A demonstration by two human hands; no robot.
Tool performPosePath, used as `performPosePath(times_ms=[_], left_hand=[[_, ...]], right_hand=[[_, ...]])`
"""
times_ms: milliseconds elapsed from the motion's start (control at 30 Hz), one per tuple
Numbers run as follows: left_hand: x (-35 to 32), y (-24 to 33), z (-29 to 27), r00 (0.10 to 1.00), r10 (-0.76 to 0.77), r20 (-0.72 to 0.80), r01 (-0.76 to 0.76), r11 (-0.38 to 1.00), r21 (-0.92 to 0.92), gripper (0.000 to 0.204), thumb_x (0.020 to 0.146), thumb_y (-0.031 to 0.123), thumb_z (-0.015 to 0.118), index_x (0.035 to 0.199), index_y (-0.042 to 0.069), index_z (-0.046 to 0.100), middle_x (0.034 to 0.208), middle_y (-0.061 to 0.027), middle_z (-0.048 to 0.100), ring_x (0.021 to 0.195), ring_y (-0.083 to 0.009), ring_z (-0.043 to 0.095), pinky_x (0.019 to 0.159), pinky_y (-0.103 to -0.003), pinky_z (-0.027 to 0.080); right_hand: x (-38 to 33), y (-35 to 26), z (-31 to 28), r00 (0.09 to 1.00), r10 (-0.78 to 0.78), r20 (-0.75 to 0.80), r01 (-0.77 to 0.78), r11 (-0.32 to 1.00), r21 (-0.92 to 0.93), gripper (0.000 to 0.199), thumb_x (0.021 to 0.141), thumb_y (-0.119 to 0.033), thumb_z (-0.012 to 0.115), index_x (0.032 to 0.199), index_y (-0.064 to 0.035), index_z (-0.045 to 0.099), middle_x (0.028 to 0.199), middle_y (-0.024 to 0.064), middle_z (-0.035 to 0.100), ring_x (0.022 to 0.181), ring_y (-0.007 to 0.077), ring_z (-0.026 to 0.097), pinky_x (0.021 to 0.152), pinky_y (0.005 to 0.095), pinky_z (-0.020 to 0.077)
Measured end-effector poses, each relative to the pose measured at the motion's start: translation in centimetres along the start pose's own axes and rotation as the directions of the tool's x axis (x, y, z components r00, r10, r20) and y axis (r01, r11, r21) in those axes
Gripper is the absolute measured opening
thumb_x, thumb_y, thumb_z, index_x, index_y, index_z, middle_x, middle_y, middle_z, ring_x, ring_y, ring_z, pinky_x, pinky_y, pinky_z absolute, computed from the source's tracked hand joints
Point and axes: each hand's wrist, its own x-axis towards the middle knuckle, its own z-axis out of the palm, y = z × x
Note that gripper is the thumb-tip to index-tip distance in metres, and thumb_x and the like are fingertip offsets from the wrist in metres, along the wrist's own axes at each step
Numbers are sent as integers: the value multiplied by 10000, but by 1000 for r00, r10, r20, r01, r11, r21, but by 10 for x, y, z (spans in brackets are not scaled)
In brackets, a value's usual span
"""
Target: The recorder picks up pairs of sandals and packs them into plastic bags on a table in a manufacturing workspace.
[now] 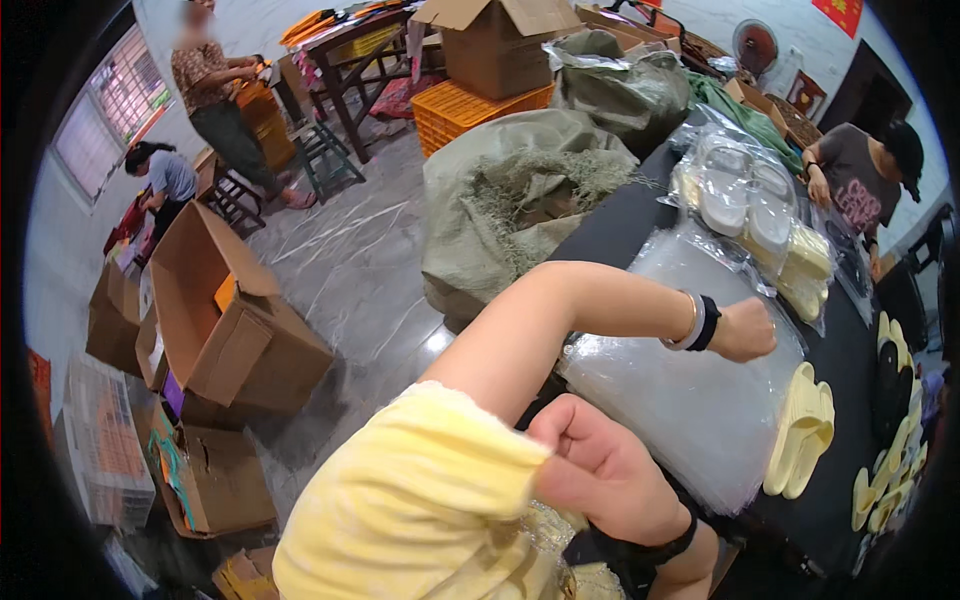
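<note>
Right hand pinching the yellow sleeve, left hand fisted over the bag stack

The right hand (600, 475) has its fingers closed on the edge of the pale yellow sleeve (430, 500) at the left shoulder, tugging the cloth; the left hand (745, 330) is curled into a fist just above the stack of clear plastic bags (690, 410), and whether it grips a bag cannot be told. The stack lies on the black table (620, 225). Just right of the stack rests a pair of cream slippers (805, 430); beyond the stack are bagged slippers (760, 215), and left of it a slumped grey-green sack (510, 200). With one hand busy at the sleeve, the slick top bags could likely slide off the stack, or the raised elbow could drag them askew.
</note>
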Motion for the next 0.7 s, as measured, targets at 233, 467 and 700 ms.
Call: performPosePath(times_ms=[233,467,700], left_hand=[[1,34,-3,954,281,102,-283,959,-1,107,605,145,635,699,132,683,706,-31,661,593,-203,621,464,-346,443],[15,45,0,925,361,117,-369,928,59,141,747,196,575,711,142,701,659,-55,658,594,-246,645,441,-407,493],[43,52,-45,876,481,28,-481,872,95,179,748,169,575,814,60,701,794,-96,674,749,-233,649,640,-353,495]], right_hand=[[28,22,-8,980,159,121,-161,987,6,264,863,-134,598,1037,25,479,1024,103,545,925,119,503,778,280,427],[36,59,-3,947,252,198,-268,962,59,305,867,-164,587,1073,23,462,1022,119,551,921,143,514,789,293,430],[27,71,-5,967,199,158,-215,973,89,346,871,-194,577,1108,22,446,1021,135,556,918,166,526,800,307,433]])
